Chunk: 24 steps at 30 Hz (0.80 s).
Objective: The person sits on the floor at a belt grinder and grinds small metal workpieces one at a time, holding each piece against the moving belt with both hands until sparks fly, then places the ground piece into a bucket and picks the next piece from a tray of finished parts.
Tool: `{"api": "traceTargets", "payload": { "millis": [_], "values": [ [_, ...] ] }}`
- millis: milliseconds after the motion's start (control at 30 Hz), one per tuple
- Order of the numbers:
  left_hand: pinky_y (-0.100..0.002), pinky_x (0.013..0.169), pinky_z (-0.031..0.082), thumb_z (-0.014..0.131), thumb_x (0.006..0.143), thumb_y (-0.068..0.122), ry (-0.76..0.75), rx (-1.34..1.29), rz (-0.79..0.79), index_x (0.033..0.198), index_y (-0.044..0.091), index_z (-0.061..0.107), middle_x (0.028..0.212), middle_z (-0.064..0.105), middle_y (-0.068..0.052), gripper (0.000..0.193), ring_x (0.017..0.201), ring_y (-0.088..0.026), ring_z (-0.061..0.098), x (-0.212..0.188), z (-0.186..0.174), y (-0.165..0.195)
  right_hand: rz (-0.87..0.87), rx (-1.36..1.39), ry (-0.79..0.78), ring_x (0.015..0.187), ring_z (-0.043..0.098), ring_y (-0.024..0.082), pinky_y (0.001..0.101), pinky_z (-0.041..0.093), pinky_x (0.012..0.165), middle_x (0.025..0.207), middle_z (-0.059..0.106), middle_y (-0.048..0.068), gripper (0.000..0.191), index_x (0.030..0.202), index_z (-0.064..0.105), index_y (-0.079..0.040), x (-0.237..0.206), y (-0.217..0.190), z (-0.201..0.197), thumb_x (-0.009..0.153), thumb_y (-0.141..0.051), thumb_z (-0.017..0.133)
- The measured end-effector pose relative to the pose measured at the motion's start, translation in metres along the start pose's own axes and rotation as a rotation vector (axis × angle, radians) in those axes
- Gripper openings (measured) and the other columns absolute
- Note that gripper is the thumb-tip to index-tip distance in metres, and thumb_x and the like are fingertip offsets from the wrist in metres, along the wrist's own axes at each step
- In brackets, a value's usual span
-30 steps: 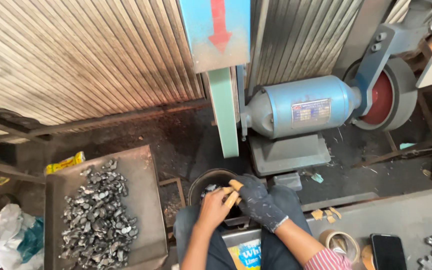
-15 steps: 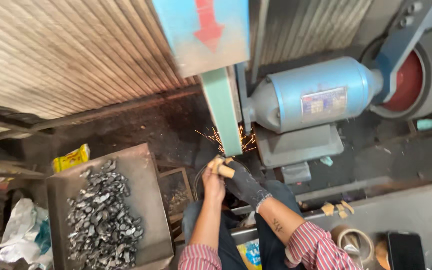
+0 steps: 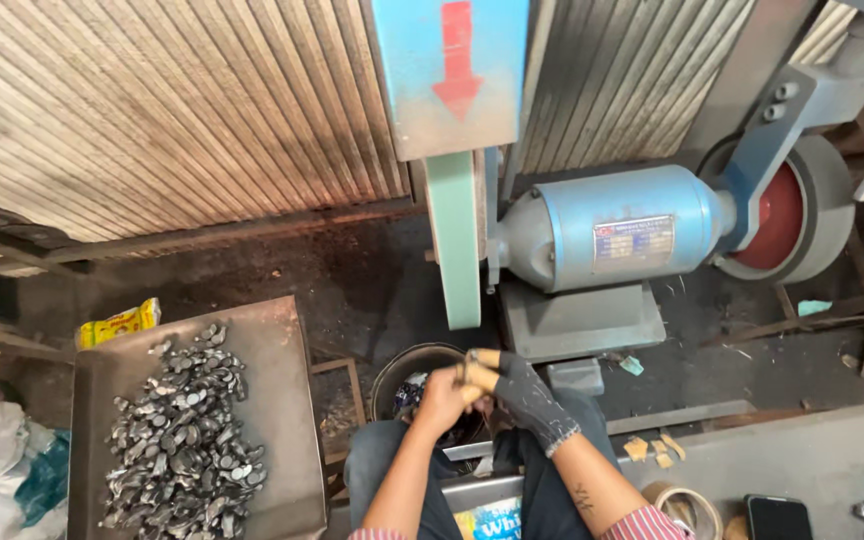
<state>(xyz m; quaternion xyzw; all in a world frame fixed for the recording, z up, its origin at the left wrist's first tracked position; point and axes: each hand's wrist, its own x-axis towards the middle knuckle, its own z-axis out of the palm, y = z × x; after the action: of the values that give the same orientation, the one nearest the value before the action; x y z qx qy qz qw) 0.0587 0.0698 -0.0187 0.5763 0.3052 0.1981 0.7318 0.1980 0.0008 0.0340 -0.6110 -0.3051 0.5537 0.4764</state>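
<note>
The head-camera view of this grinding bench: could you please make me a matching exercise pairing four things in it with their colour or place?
Things:
1. right hand
2. motor housing
3. metal pieces
4. wheel

Descriptions:
A. heaped on the grey tray at lower left
B. light blue
C. in a dark speckled glove
D. red face, at the right end of the machine

Pairs: 1-C, 2-B, 3-A, 4-D
</note>
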Motion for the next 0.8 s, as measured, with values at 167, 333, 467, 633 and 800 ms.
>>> {"api": "traceTargets", "payload": {
  "millis": [167, 333, 467, 633, 800],
  "values": [
    [-0.027, 0.055, 0.054, 0.069, 0.087, 0.001, 0.240, 0.101, -0.037, 0.092, -0.001, 0.073, 0.076, 0.074, -0.006, 0.007, 0.063, -0.013, 0.069, 0.033, -0.010, -0.003, -0.050, -0.201, 0.250, 0.067, 0.064, 0.011, 0.0293, 0.051, 0.060, 0.073, 0.073, 0.007, 0.035, 0.097, 0.078, -0.002, 0.023, -0.009, 0.014, 0.092, -0.036, 0.069],
    [-0.030, 0.054, 0.051, 0.067, 0.088, 0.005, 0.252, 0.022, -0.146, 0.091, -0.001, 0.072, 0.076, 0.073, -0.004, 0.008, 0.064, -0.015, 0.069, 0.032, -0.013, -0.009, 0.095, -0.174, 0.354, 0.070, 0.067, 0.022, 0.0371, 0.051, 0.064, 0.078, 0.076, 0.014, 0.039, 0.101, 0.080, -0.003, 0.033, -0.005, 0.024, 0.090, -0.039, 0.070],
    [-0.031, 0.061, 0.052, 0.077, 0.087, 0.012, 0.301, 0.390, 0.096, 0.092, -0.002, 0.073, 0.079, 0.073, -0.008, 0.015, 0.069, -0.017, 0.069, 0.025, -0.015, -0.010, -0.204, -0.450, 0.434, 0.089, 0.074, 0.025, 0.0360, 0.056, 0.078, 0.096, 0.078, 0.018, 0.044, 0.109, 0.078, -0.003, 0.028, 0.007, 0.028, 0.089, -0.041, 0.071],
    [-0.032, 0.072, 0.056, 0.077, 0.086, 0.015, 0.400, 0.419, 0.339, 0.105, 0.001, 0.073, 0.096, 0.074, -0.011, 0.024, 0.086, -0.024, 0.071, 0.008, -0.003, -0.006, -0.226, -0.458, 0.500, 0.089, 0.076, 0.022, 0.0336, 0.058, 0.081, 0.102, 0.079, 0.016, 0.046, 0.112, 0.075, -0.001, 0.018, 0.024, 0.030, 0.087, -0.039, 0.076],
    [-0.032, 0.066, 0.058, 0.069, 0.090, 0.019, 0.203, -0.712, -0.156, 0.114, 0.005, 0.070, 0.094, 0.073, -0.009, 0.027, 0.082, -0.020, 0.072, -0.018, 0.008, 0.004, 0.071, 0.526, 0.183, 0.079, 0.065, 0.016, 0.0359, 0.052, 0.067, 0.096, 0.072, 0.007, 0.039, 0.123, 0.073, -0.002, 0.014, 0.032, 0.029, 0.098, -0.031, 0.069]
  ]
}}
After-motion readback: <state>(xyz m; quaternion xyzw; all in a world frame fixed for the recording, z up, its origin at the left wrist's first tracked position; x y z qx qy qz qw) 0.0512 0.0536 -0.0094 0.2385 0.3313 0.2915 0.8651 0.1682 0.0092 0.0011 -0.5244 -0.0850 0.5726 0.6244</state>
